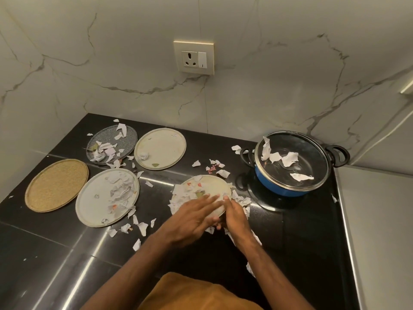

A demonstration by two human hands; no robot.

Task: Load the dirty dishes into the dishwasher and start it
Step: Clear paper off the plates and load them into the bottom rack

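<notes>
Now, our left hand (196,217): fingers straight, laid flat across the nearest plate (214,186).
Our right hand (235,212): we grip that plate's right rim, thumb on top.
Where it sits: the nearest plate lies on the black desk (67,253), strewn with paper scraps (182,194).
Other dishes: white plate (89,204), grey plate (125,135), cream plate (165,146) and woven plate (55,184) lie to our left.
Further right: blue pot (274,186) with glass lid (312,157) on, scraps on top.
</notes>
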